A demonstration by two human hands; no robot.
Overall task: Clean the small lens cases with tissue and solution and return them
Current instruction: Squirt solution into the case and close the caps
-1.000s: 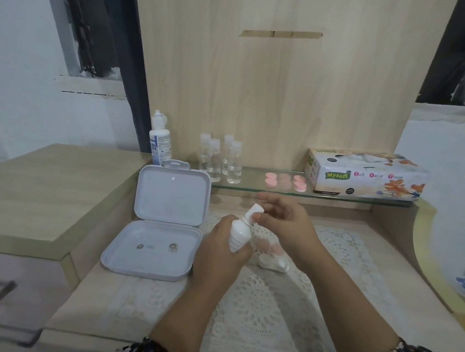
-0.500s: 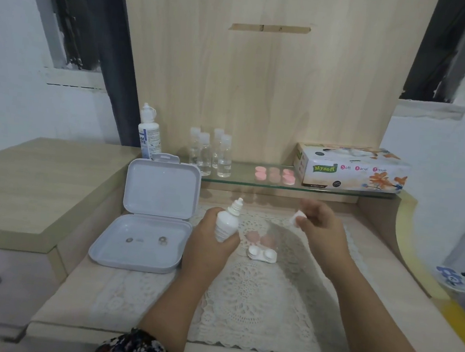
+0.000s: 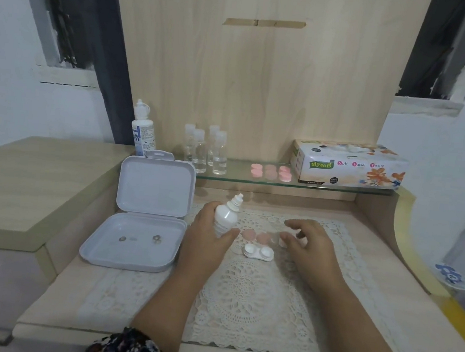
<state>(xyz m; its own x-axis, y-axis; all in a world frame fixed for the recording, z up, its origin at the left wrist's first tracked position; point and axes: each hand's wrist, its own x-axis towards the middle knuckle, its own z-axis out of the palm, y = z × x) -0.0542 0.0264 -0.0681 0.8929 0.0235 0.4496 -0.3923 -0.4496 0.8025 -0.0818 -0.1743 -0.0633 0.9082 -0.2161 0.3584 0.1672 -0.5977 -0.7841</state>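
over the mat (image 3: 243, 290), bottle (image 3: 226, 217) in left hand (image 3: 205, 238)

Soft, even indoor light, wide-angle view with bent edges

Light is diffuse and fairly bright, with no harsh glare; faint shadows fall under the glass shelf (image 3: 324, 187) and beside the open white box (image 3: 148, 216). The wooden panel (image 3: 263, 79) is evenly lit. Straight lines bow outward near the borders, and the dark window frames (image 3: 79, 13) smear at the corners. Fine detail is soft overall; the right hand (image 3: 308, 244) is slightly blurred.
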